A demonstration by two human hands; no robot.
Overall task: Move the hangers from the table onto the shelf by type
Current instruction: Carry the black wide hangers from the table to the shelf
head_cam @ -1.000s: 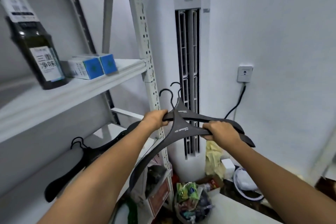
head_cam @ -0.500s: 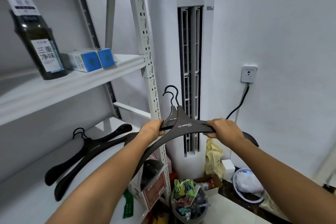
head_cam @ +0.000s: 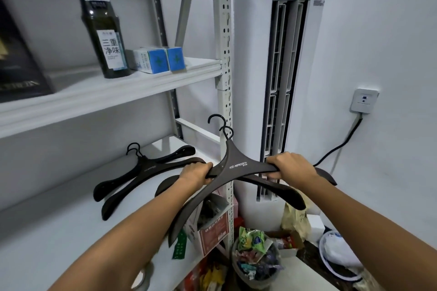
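I hold two stacked dark brown hangers [head_cam: 236, 168] in the air, in front of the shelf's white post. My left hand [head_cam: 195, 172] grips their left arms and my right hand [head_cam: 289, 165] grips their right arms. Their black hooks point up and away from me. Two more dark hangers [head_cam: 142, 172] of the same kind lie overlapped on the lower white shelf [head_cam: 59, 220], to the left of the held pair. The held hangers hover over the shelf's right front corner.
The upper shelf [head_cam: 118, 90] carries a dark green bottle [head_cam: 106, 38], two blue-and-white boxes [head_cam: 158, 60] and a dark box at the left. A white tower air conditioner [head_cam: 286, 78] stands behind. Below are a full bin [head_cam: 255, 257], bags and boxes. A wall socket [head_cam: 364, 100] is at right.
The held hangers have come together into a neater stack and shifted left toward the lower shelf. My view has turned left, showing more of the shelf and the two lying hangers.
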